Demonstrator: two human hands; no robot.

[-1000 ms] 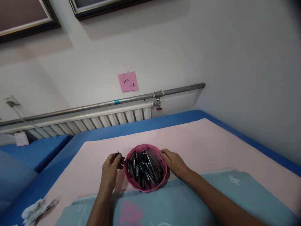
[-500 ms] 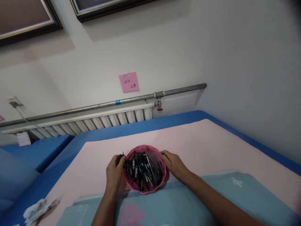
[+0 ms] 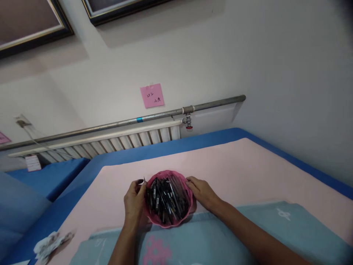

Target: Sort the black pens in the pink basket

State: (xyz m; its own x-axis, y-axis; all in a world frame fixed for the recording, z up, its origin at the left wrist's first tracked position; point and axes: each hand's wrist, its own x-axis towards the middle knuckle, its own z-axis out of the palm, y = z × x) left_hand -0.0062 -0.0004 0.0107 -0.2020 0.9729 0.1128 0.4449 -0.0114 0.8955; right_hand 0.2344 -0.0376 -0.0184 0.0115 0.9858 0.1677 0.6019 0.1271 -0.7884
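One round pink bowl (image 3: 168,173) with a wavy rim, located at front centre on a pale pink sheet (image 3: 228,165), its near edge by a blue-green cloth (image 3: 215,232). Contents: slender dark pieces (image 3: 167,198), glossy, packed at a slant, some apparently in clear wrapping; exact type cannot be determined. Right hand (image 3: 203,192) grips the bowl's right rim. Left hand (image 3: 134,200), at the left rim, is closed on a small dark item (image 3: 144,180); whether it also grips the bowl cannot be told. Blue padding (image 3: 154,152) borders the sheet. Crumpled white material (image 3: 49,246) lies at left. Behind: pale wall (image 3: 275,73), white radiator (image 3: 138,140), metal pipe (image 3: 116,124), pink note (image 3: 152,95), dark-framed pictures above.
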